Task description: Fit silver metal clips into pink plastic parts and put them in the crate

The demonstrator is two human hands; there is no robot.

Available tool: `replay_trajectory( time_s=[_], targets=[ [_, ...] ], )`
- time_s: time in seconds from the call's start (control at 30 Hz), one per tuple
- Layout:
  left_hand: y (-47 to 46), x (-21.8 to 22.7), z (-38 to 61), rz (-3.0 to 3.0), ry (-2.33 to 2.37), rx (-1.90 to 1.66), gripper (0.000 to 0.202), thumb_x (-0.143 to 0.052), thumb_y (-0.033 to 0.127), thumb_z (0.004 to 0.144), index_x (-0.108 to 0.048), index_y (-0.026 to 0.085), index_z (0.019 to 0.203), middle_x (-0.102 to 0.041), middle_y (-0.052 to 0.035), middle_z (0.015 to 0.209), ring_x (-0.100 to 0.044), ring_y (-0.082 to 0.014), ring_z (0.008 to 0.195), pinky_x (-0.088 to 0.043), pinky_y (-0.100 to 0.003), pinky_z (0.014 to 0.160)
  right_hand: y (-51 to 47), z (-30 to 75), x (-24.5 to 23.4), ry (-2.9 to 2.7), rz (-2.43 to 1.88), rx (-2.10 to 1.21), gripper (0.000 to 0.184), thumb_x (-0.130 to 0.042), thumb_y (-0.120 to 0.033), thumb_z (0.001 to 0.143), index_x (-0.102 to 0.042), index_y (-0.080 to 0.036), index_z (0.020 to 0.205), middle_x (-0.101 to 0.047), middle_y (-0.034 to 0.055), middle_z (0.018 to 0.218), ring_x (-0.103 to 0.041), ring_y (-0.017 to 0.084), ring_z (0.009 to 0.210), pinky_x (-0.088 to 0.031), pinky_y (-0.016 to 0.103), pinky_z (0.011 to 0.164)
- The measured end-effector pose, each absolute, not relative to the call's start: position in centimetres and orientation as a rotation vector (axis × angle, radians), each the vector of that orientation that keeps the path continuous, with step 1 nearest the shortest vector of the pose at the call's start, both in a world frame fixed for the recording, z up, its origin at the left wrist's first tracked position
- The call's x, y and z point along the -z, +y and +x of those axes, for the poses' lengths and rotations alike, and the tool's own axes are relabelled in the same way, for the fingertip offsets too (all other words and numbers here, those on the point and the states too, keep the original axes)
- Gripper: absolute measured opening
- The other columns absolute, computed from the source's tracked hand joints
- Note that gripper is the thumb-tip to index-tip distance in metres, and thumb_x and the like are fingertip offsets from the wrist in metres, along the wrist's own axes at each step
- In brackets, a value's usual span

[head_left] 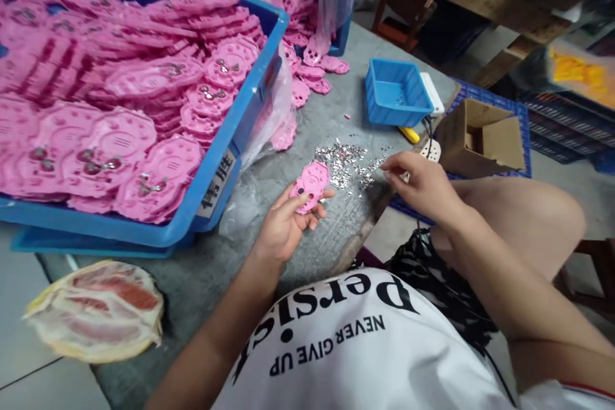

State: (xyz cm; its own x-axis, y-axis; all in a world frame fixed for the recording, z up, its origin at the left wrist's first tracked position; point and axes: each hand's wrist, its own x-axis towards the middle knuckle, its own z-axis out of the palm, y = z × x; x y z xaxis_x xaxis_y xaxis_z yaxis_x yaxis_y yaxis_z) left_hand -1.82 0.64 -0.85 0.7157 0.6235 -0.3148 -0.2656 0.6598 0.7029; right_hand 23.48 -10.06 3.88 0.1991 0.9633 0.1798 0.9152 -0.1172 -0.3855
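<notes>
At frame centre, the left hand point(288, 221) pinches a pink plate point(314, 178), which a slackened grip could drop; rightward, the right hand point(425, 182), half-curled, adjoins silver parts point(342, 161), its hold indeterminable.

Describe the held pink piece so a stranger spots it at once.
Find the big blue crate heaped with pink pieces, then go right across the grey table to the scattered silvery bits. At their near left, the left hand holds the pink piece. No other pink piece is in hand.
</notes>
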Motion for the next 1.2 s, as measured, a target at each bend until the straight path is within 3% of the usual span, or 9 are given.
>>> replay_trajectory(
  time_s=[0.1,0.27,0.37,0.47,0.57,0.67,0.8,0.97,1.2],
  targets=[
    [0.7,0.8,-1.8,0.64,0.601,-0.531,0.031,-0.072,0.025,0.087,-0.062,0.013,0.114,-0.079,-0.0175,0.109,-0.068,-0.0122,0.067,-0.046,-0.018,0.05,-10.6,24.5,-3.1,-1.644,-2.376,-0.335,0.01,-0.062,-0.023,0.087,-0.071,-0.022,0.09,-0.077,0.0053,0.086,-0.069,0.022,0.075,-0.05,0.033,0.068],
    [0.8,0.7,-1.6,0.609,0.607,-0.587,0.034,-0.078,0.037,0.087,-0.069,0.012,0.109,-0.08,-0.0153,0.105,-0.064,-0.0099,0.065,-0.044,-0.017,0.049,-9.3,22.8,-1.4,-1.701,-2.426,-0.517,0.008,-0.067,-0.021,0.084,-0.072,-0.023,0.09,-0.076,0.0039,0.086,-0.068,0.021,0.076,-0.046,0.03,0.065],
    [0.9,0.8,-1.6,0.596,0.633,-0.61,0.04,-0.075,0.047,0.088,-0.069,0.012,0.108,-0.08,-0.0135,0.101,-0.058,-0.0082,0.057,-0.039,-0.016,0.044,-7.8,22.0,-0.7,-1.7,-2.341,-0.508,0.013,-0.07,-0.018,0.082,-0.071,-0.021,0.095,-0.074,0.0077,0.096,-0.068,0.023,0.085,-0.05,0.032,0.072],
    [1.0,0.7,-1.5,0.572,0.642,-0.593,0.044,-0.064,0.052,0.095,-0.069,0.011,0.11,-0.079,-0.0141,0.097,-0.055,-0.0086,0.054,-0.039,-0.018,0.043,-7.0,21.9,-0.3,-1.71,-2.065,-0.49,0.017,-0.069,-0.016,0.081,-0.071,-0.02,0.098,-0.072,0.0106,0.11,-0.067,0.026,0.104,-0.052,0.038,0.091],
    [1.1,0.5,-1.6,0.576,0.654,-0.599,0.034,-0.059,0.041,0.098,-0.068,0.01,0.11,-0.079,-0.015,0.099,-0.059,-0.01,0.056,-0.042,-0.019,0.045,-7.3,22.2,-0.6,-1.609,-1.907,-0.423,0.012,-0.065,-0.016,0.084,-0.069,-0.022,0.094,-0.072,0.0092,0.114,-0.067,0.027,0.112,-0.051,0.042,0.098],
    [1.1,0.4,-1.7,0.618,0.648,-0.6,0.024,-0.061,0.026,0.092,-0.066,0.011,0.11,-0.079,-0.0143,0.101,-0.067,-0.0137,0.062,-0.047,-0.021,0.048,-8.4,22.5,-1.3,-1.554,-2.022,-0.422,0.006,-0.064,-0.019,0.085,-0.069,-0.023,0.087,-0.074,0.0059,0.096,-0.069,0.025,0.093,-0.053,0.039,0.084],
    [0.8,0.3,-1.8,0.649,0.629,-0.568,0.035,-0.06,0.013,0.082,-0.06,0.011,0.117,-0.079,-0.0139,0.104,-0.077,-0.0218,0.075,-0.055,-0.025,0.055,-9.4,22.5,-1.8,-1.593,-2.221,-0.51,0.008,-0.066,-0.017,0.083,-0.071,-0.022,0.084,-0.074,0.0033,0.085,-0.066,0.021,0.076,-0.049,0.033,0.072],
    [0.3,0.1,-1.8,0.671,0.66,-0.499,0.063,-0.062,0.008,0.072,-0.05,0.016,0.133,-0.079,-0.0116,0.109,-0.08,-0.0262,0.081,-0.062,-0.03,0.06,-9.5,21.7,-1.1,-1.691,-2.24,-0.56,0.011,-0.067,-0.012,0.082,-0.072,-0.02,0.089,-0.072,0.0045,0.089,-0.065,0.02,0.078,-0.045,0.031,0.069],
    [0.0,-0.3,-1.6,0.71,0.694,-0.475,0.051,-0.065,0.01,0.071,-0.051,0.015,0.119,-0.079,-0.0131,0.111,-0.078,-0.0234,0.074,-0.062,-0.029,0.058,-9.2,20.2,-0.4,-1.856,-2.287,-0.356,0.009,-0.062,-0.018,0.091,-0.071,-0.019,0.09,-0.07,0.0103,0.095,-0.063,0.026,0.092,-0.043,0.035,0.074]
  ],
)
